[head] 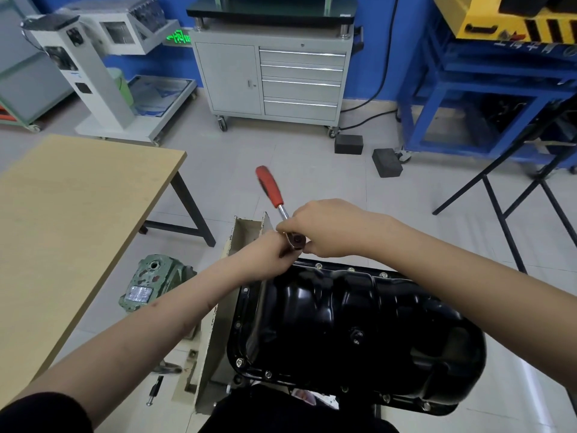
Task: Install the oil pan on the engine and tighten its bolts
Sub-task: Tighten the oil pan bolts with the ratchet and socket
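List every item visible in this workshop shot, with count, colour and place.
oil pan: one, glossy black, centre foreground
ratchet wrench: one, red handle, at the pan's far left corner
wooden table: one, tan, left
gearbox housing: one, green, floor beside table
tool cabinet: one, grey, back centre
foam blocks: two, dark grey, floor
blue rack: one, right back
left hand: under the ratchet head
right hand: gripping the ratchet head

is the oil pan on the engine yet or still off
On: the black oil pan sits flange-down on the engine, with bolts in holes around its rim. How tight they are cannot be told.
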A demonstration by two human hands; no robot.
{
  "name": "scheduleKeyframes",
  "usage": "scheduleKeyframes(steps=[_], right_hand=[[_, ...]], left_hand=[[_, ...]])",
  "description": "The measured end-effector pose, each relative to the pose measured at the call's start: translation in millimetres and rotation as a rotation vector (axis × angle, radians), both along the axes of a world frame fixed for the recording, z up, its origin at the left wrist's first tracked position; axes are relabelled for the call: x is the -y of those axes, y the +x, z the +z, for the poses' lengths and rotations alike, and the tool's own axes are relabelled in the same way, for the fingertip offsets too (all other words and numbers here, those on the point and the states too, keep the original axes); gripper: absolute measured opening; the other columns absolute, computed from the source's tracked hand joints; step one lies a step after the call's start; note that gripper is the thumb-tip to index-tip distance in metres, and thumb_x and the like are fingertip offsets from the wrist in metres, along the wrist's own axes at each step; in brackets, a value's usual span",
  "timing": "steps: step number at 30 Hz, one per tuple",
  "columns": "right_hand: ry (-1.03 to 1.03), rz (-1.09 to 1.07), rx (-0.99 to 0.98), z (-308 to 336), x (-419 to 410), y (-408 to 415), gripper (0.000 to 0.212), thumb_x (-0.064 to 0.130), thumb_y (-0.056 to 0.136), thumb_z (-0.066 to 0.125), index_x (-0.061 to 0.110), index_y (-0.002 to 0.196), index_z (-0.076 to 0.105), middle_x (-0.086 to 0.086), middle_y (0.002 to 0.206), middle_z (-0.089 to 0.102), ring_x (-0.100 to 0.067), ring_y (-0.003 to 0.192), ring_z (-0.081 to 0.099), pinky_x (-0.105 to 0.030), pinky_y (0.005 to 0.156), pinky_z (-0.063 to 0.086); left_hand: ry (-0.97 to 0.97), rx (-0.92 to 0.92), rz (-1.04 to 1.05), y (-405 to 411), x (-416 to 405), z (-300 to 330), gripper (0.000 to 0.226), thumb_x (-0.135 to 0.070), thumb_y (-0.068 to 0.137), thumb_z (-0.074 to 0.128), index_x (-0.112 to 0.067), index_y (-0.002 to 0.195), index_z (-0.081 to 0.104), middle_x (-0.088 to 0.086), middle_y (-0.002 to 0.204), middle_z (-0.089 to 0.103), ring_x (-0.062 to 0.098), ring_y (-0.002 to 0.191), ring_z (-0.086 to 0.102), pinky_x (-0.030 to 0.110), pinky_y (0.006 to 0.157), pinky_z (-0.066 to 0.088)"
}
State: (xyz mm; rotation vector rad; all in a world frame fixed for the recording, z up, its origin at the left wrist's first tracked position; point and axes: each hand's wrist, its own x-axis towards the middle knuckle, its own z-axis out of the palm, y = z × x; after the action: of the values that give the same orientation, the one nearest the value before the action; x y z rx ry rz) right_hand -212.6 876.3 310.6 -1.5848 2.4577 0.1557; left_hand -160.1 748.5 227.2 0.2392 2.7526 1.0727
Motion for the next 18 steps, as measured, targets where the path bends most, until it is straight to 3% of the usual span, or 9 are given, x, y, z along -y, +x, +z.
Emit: scheduleKeyframes(steps=[2,5,9,13,15,18], right_hand=[[-0.016,-0.053,-0.041,1.5,2.0,0.6,0.019,0.032,0.088,0.054,0.02,0.103,0.057,-0.001,0.089,0.054,-0.022,0.089,0.054,-0.028,0.058,0.032],[-0.029,-0.15,-0.114,-1.0,3.2,3.0,0.037,0.051,0.088,0.049,0.016,0.096,0.059,-0.002,0.076,0.047,-0.022,0.077,0.051,-0.026,0.05,0.024],[-0.062,-0.139,-0.001,-5.5,-1.6,1.3,0.025,0.037,0.09,0.051,0.022,0.109,0.057,-0.001,0.104,0.061,-0.023,0.099,0.056,-0.027,0.063,0.034],[-0.019,-0.033,0.028,-2.1,-3.8,-2.1,0.024,0.018,0.089,0.052,0.022,0.113,0.054,0.0,0.106,0.055,-0.022,0.103,0.053,-0.029,0.065,0.034],[-0.014,-0.06,0.004,-1.3,-2.5,-1.8,0.021,0.027,0.088,0.055,0.02,0.108,0.055,-0.002,0.104,0.057,-0.023,0.098,0.055,-0.029,0.062,0.033],[-0.005,-0.144,-0.099,-2.5,0.7,0.3,0.038,0.049,0.086,0.053,0.015,0.103,0.058,-0.007,0.1,0.06,-0.025,0.083,0.054,-0.027,0.056,0.03]], left_hand=[[-0.018,-0.013,0.031,0.4,1.0,-0.9,0.025,-0.005,0.09,0.047,-0.01,0.065,0.045,0.0,0.056,0.043,0.014,0.054,0.039,0.016,0.052,0.033],[-0.058,-0.035,0.114,0.7,2.3,-1.0,0.042,-0.002,0.087,0.045,-0.024,0.055,0.028,-0.006,0.049,0.035,0.016,0.05,0.034,0.014,0.048,0.032],[-0.104,-0.008,0.04,0.4,1.3,2.3,0.028,-0.002,0.087,0.044,-0.013,0.062,0.04,0.013,0.061,0.051,0.021,0.057,0.038,0.018,0.05,0.03],[-0.066,0.015,-0.028,-2.1,-2.0,2.7,0.018,-0.007,0.092,0.043,0.006,0.085,0.053,0.02,0.082,0.058,0.03,0.076,0.05,0.037,0.071,0.04],[-0.092,-0.002,-0.032,-1.1,-2.0,0.8,0.018,-0.007,0.091,0.044,-0.002,0.075,0.05,0.01,0.069,0.054,0.029,0.07,0.048,0.032,0.063,0.036],[-0.098,-0.039,0.078,0.2,-1.3,-0.5,0.039,-0.006,0.088,0.045,-0.024,0.056,0.031,-0.006,0.051,0.037,0.022,0.058,0.038,0.025,0.05,0.022]])
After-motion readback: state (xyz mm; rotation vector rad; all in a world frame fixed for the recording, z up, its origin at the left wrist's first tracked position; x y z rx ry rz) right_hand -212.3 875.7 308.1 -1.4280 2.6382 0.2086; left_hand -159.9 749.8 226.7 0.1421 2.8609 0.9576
